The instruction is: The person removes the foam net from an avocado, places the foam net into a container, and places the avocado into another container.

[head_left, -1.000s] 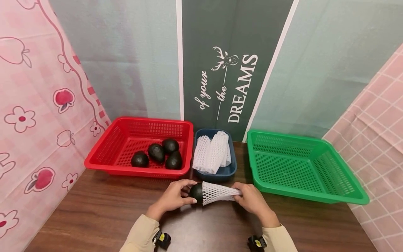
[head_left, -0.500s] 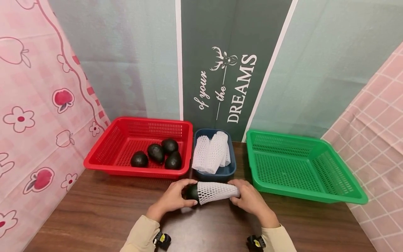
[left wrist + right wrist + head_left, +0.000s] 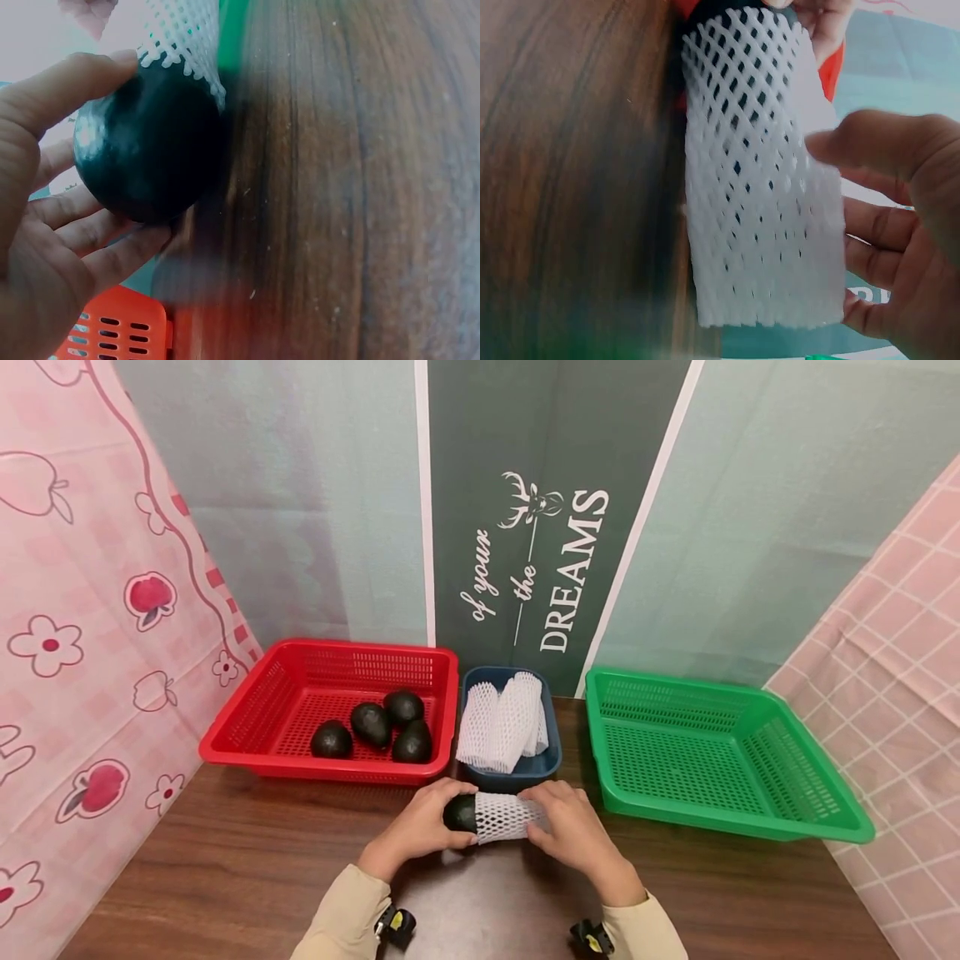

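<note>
A dark avocado [image 3: 459, 813] sits partly inside a white foam net sleeve [image 3: 501, 818] in front of the blue box, lying sideways close over the table. My left hand [image 3: 417, 827] holds the bare end of the avocado, thumb on the near side and fingers around the far side. From the right, my right hand [image 3: 576, 835] grips the sleeve between thumb and fingers. In the right wrist view the sleeve's mesh [image 3: 750, 180] is stretched around the fruit at one end, while its other end hangs loose and flat. The left wrist view shows the mesh edge at the left thumb.
Several avocados [image 3: 371, 724] lie in a red basket [image 3: 247, 760] at the left. Behind the hands, a blue box [image 3: 553, 760] holds several foam net sleeves [image 3: 517, 718]. A green basket [image 3: 675, 768] stands at the right on the wooden table [image 3: 480, 910].
My right hand has moved left along the sleeve, from its narrow tail end toward the avocado. The sleeve looks shorter and bunched. My left hand keeps its hold on the avocado.
</note>
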Available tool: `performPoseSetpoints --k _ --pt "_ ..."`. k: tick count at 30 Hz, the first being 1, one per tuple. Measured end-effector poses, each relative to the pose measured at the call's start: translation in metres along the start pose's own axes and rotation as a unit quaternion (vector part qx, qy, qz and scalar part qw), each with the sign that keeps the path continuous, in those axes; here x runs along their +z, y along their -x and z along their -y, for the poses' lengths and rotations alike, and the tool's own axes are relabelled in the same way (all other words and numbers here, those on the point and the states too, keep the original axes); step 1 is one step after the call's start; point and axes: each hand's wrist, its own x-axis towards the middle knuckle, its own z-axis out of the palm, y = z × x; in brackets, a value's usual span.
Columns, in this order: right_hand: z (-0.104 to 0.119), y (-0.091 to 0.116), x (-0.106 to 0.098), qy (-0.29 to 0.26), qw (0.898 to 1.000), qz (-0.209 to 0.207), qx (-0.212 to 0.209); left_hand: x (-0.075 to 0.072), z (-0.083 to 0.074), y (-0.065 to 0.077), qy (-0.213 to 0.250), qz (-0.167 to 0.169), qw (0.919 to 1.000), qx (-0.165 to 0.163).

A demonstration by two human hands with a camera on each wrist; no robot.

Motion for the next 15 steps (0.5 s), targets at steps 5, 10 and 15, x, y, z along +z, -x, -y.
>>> performPoseSetpoints --k 5,10,15 --pt "0.0002 -0.0012 0.0055 0.009 1.0 -0.004 -0.02 0.0009 0.0001 -0.0014 -0.011 0.002 0.9999 0.003" --pt "-0.0004 -0.002 0.0067 -0.005 1.0 -0.01 -0.024 0.0002 -0.0009 -0.0018 -0.015 -0.002 0.9999 0.0" --pt "0.0 -0.001 0.0032 -0.007 1.0 -0.009 -0.022 -0.0019 -0.0019 0.0029 -0.018 -0.004 0.9998 -0.011"
